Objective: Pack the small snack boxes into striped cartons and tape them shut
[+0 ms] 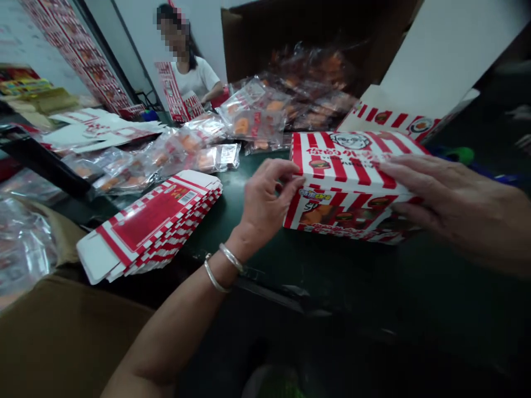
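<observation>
A closed red-and-white striped cardboard box (344, 177), printed with burgers and a cartoon face, sits on the dark green table in front of me. My left hand (269, 193), with two silver bangles at the wrist, pinches the box's left front edge between thumb and fingers. Over the box's right end lies my right hand (452, 204), its fingers along the top and its thumb against the front, gripping it. To the left, a fanned stack of flat striped cartons (153, 221) lies apart from both hands.
Clear bags with orange toys (253, 113) are heaped behind the box. Flat printed sheets (99, 130) lie at the back left, near a seated co-worker (197, 80). An open brown carton (70, 331) fills the lower left. Another striped box (390, 116) stands at the back right.
</observation>
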`<state>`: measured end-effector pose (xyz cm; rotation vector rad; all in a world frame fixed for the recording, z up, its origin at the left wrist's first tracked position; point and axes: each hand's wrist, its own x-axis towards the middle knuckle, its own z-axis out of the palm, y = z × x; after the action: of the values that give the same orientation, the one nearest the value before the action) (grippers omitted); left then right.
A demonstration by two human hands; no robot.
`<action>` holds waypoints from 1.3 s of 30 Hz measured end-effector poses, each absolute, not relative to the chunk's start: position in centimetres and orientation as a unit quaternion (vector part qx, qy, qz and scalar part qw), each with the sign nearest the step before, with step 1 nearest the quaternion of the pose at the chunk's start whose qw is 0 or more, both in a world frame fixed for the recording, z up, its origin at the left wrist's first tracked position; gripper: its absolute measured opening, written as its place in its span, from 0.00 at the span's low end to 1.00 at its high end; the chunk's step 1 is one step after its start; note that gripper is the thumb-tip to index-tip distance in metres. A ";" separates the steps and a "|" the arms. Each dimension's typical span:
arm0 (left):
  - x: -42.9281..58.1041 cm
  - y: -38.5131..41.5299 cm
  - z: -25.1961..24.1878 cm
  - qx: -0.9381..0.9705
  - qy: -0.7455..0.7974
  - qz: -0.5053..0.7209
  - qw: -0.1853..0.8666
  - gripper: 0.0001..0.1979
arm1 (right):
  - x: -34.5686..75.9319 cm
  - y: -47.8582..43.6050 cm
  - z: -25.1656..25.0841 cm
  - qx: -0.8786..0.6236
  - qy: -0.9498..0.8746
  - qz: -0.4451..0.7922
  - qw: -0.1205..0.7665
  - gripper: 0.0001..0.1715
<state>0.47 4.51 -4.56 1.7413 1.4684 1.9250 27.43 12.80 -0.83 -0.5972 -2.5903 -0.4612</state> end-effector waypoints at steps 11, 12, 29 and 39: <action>0.3 4.5 -6.5 0.629 0.479 0.610 0.049 0.13 | 18.2 12.2 2.6 -0.112 -0.971 -0.063 0.203 0.19; 0.3 4.6 -6.7 0.630 0.481 0.607 0.060 0.14 | 18.4 12.4 2.3 -0.109 -0.971 -0.055 0.205 0.20; 0.7 4.7 -5.5 0.720 0.492 0.479 -0.103 0.09 | 23.7 12.9 1.7 -0.170 -0.961 -0.093 0.195 0.22; 0.9 10.0 -0.9 0.863 0.398 0.309 0.035 0.17 | 29.2 14.5 -2.1 -0.278 -0.901 -0.025 0.331 0.21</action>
<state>0.87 9.97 -0.94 2.6532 1.2249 0.9486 29.17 14.53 -2.09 -0.7264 -2.3557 -0.0654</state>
